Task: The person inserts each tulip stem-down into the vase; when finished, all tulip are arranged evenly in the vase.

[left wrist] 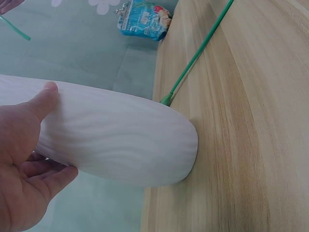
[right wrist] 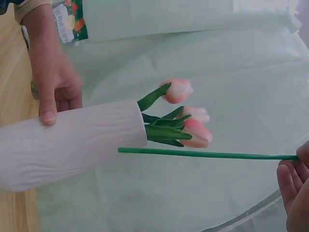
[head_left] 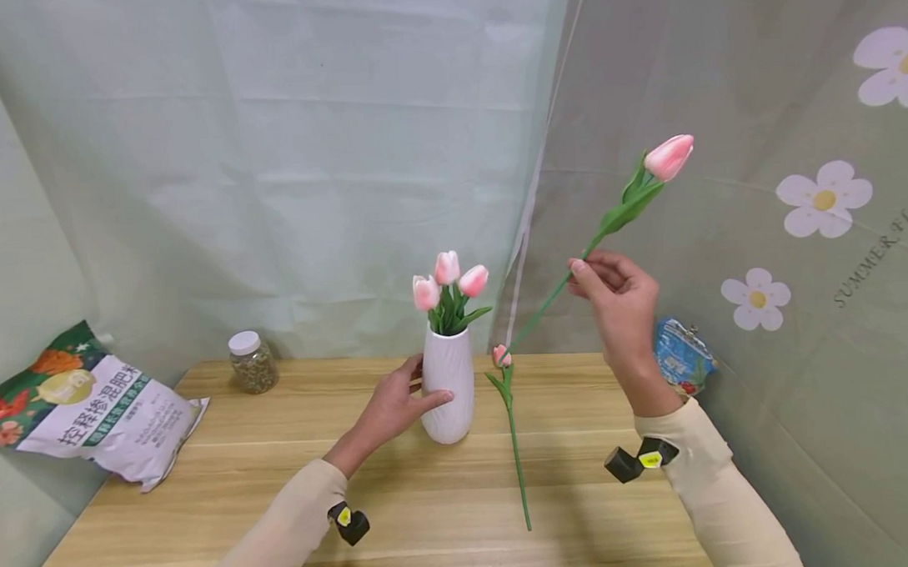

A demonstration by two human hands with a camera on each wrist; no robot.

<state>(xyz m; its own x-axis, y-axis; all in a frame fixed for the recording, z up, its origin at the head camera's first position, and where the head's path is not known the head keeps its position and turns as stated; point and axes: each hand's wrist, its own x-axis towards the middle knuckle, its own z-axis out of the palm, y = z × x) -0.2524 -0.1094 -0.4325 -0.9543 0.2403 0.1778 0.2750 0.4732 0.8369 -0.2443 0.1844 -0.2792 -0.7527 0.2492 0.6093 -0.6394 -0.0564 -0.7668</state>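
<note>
A white ribbed vase (head_left: 449, 392) stands upright on the wooden table, holding several pink tulips (head_left: 448, 269) with green leaves. My left hand (head_left: 389, 407) holds the vase from its left side, the thumb across the front and the fingers round the back. Above the table, my right hand (head_left: 621, 298) pinches the green stem of another pink tulip (head_left: 669, 159). Its bloom points up and right, and the bare stem end slants down toward the vase; in the right wrist view that stem (right wrist: 207, 154) ends beside the vase rim. One more tulip (head_left: 513, 423) lies on the table, right of the vase.
A white fertilizer bag (head_left: 121, 412) leans at the table's left edge. Behind it to the right is a clear jar (head_left: 254, 370) with a white lid. A blue packet (head_left: 682, 357) sits at the back right, near the right forearm. Fabric curtains (head_left: 307, 155) surround the table (head_left: 402, 519).
</note>
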